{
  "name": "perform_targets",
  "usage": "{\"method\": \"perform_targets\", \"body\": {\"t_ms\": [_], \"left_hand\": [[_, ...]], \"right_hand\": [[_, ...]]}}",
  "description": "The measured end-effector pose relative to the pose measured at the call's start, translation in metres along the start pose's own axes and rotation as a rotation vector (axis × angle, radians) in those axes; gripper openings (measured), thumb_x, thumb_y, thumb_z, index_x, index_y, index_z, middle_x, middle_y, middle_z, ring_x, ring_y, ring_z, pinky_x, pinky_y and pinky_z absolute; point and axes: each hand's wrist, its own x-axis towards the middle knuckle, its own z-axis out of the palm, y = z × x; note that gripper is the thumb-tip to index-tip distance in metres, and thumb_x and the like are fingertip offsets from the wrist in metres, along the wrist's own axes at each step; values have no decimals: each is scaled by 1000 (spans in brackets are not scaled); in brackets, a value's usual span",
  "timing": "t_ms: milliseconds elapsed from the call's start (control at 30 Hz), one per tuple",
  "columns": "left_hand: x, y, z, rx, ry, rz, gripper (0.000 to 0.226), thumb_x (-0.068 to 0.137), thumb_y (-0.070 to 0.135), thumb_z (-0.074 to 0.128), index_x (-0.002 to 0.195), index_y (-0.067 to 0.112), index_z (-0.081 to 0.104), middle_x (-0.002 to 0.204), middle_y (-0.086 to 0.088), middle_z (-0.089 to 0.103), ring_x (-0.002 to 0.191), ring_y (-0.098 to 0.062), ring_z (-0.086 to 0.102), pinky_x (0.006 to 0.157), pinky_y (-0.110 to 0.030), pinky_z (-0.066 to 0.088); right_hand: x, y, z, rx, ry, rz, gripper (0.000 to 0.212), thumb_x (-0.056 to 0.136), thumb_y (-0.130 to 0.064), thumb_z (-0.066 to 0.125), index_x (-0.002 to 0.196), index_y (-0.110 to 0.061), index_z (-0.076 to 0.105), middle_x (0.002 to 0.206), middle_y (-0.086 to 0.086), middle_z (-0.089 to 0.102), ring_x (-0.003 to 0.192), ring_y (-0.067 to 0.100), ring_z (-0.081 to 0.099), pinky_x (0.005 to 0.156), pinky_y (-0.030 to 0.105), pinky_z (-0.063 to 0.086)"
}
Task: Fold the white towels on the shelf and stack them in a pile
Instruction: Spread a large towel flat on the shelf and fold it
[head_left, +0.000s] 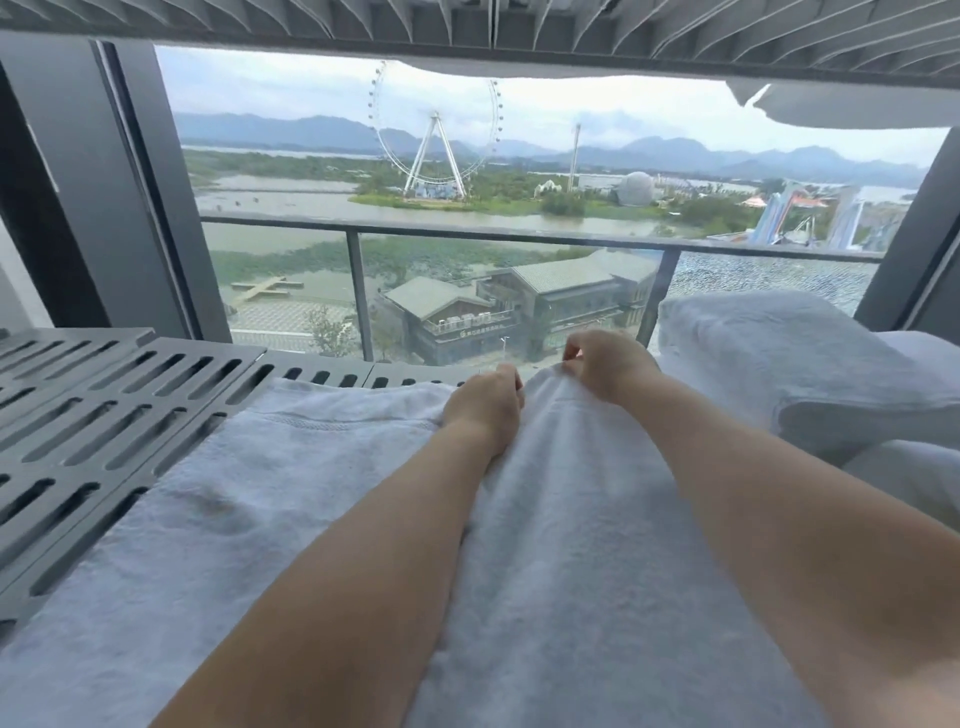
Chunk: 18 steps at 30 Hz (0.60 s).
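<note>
A white towel (291, 499) lies spread over the grey slatted shelf (104, 410), reaching from the shelf's far edge down to the bottom of the view. My left hand (485, 408) pinches the towel's far edge near the middle. Just to its right, my right hand (602, 371) pinches the same edge and holds it slightly raised, so a ridge of cloth runs back between my forearms. At the right, folded white towels (789, 358) sit in a pile.
Bare slatted shelf lies to the left of the towel. A second slatted shelf (467, 26) runs overhead, with white cloth (852, 106) hanging from it at the upper right. Behind the shelf is a large window with dark frame posts at left and right.
</note>
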Motion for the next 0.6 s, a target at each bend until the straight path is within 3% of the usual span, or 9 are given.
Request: {"method": "perform_targets", "body": {"t_ms": [167,333,467,533,600], "left_hand": [[5,-2,-8,62,77,14,11,100,16,44,104,18,54,100,-9,67,87,-31,61,75,-38,48],[16,-1,-12,300,223,52,19,92,4,54,99,20,60,86,-2,69,77,-27,65,65,-31,45],[16,-1,-3,507,272,98,17,93,13,59,106,19,70,107,-3,64,101,-26,59,89,-37,47],[12,3,-4,573,199,130,23,98,25,58,113,14,71,118,-6,61,112,-27,54,95,-40,43],[3,11,-9,518,36,63,46,103,43,46,129,10,65,143,-11,49,133,-31,42,107,-45,34]], "right_hand": [[-12,6,46,135,105,84,13,95,-33,57,100,-27,66,112,3,61,118,29,49,100,41,40],[-16,12,49,102,170,118,28,95,-31,57,122,-23,60,122,5,61,122,28,49,101,40,38],[-21,13,50,81,238,130,26,94,-34,62,116,-20,65,119,8,61,118,29,49,99,38,39],[-24,13,47,129,237,127,23,92,-35,65,105,-17,69,113,10,61,113,30,52,96,35,41],[-26,12,45,207,237,115,19,92,-31,68,98,-12,70,110,12,61,107,30,56,92,32,42]]}}
